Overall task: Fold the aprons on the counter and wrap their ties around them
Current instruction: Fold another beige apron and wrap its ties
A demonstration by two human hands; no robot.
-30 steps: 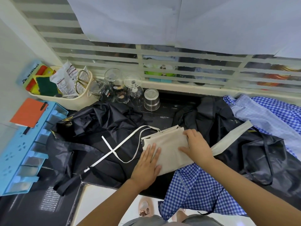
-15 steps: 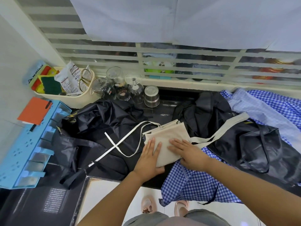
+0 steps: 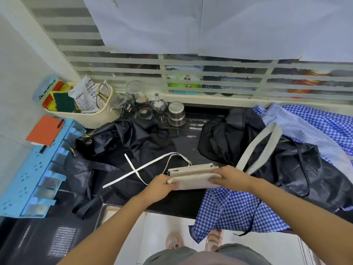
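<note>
A beige apron (image 3: 193,177), folded into a narrow bundle, is lifted just above the dark counter (image 3: 191,138) near its front edge. My left hand (image 3: 162,185) grips the bundle's left end. My right hand (image 3: 229,176) grips its right end. The thin white ties (image 3: 145,167) trail left over a crumpled black apron (image 3: 122,144). A wide beige neck strap (image 3: 257,150) loops up to the right over another black apron (image 3: 286,165). A blue checked apron (image 3: 235,209) hangs over the counter edge under my right forearm.
Upturned glasses (image 3: 141,104) and a steel cup (image 3: 176,113) stand at the back. A cream basket (image 3: 82,113) with sponges and scissors sits back left. A blue rack (image 3: 32,175) with an orange notebook (image 3: 44,130) is at the left. More blue checked cloth (image 3: 315,127) lies far right.
Both hands went from pressing flat on the beige apron to gripping its two ends. The bundle is now folded narrower and lifted, and the neck strap has swung up to the right.
</note>
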